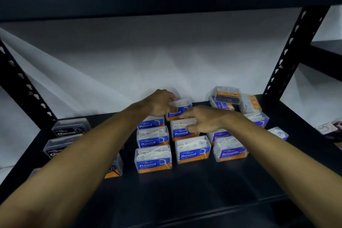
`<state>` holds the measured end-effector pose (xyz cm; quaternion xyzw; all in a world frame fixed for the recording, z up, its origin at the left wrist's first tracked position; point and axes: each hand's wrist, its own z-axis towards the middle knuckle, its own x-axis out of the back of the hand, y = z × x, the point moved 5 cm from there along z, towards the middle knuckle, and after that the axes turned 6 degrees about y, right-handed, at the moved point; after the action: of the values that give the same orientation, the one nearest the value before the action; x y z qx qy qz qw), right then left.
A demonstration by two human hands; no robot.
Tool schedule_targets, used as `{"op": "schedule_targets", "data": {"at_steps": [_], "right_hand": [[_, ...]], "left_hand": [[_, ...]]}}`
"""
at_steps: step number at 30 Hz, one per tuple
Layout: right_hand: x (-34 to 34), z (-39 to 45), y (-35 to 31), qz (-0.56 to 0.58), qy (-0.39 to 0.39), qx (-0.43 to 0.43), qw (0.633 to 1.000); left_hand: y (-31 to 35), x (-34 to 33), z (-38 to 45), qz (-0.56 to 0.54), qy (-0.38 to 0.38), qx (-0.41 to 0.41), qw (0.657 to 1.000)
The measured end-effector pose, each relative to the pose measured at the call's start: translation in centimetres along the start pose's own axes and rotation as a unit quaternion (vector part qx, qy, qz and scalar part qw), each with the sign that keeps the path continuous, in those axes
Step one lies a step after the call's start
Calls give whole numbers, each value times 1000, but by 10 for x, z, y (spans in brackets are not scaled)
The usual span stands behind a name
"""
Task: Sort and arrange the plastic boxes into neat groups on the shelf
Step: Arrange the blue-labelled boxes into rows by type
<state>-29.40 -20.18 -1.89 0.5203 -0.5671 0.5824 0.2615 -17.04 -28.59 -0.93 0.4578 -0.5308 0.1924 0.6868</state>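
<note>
The left hand (160, 102) curls its fingers around the rearmost Round box (179, 109), gripping its clear lid end near the shelf's back edge. The right hand (204, 119) lies just beside it with fingers loosely spread, their tips touching that same box and the second Round box (182, 129) below it; it grips nothing. Both boxes are small rectangular cases of clear, glossy plastic with rounded corners, white floss picks showing through and a blue-and-orange label on the front. More Round boxes (153, 158) stand in two tidy columns toward the front edge of the black shelf (185, 190). Smooth boxes (229, 149), same shape with purple labels, sit to their right, with a loose pile (229, 98) toward the back right corner. Dark Charcoal boxes (71, 128) line the left edge.
</note>
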Motion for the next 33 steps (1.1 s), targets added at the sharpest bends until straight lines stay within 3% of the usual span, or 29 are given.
{"op": "schedule_targets", "data": {"at_steps": [5, 27, 33], "right_hand": [[4, -4, 4, 5, 36, 9, 999], [3, -12, 8, -7, 47, 13, 999], [13, -22, 18, 20, 91, 11, 996]], "left_hand": [[-6, -5, -1, -13, -10, 8, 1000], [-8, -14, -2, -39, -35, 1, 999], [-5, -9, -3, -55, -24, -21, 998]]}}
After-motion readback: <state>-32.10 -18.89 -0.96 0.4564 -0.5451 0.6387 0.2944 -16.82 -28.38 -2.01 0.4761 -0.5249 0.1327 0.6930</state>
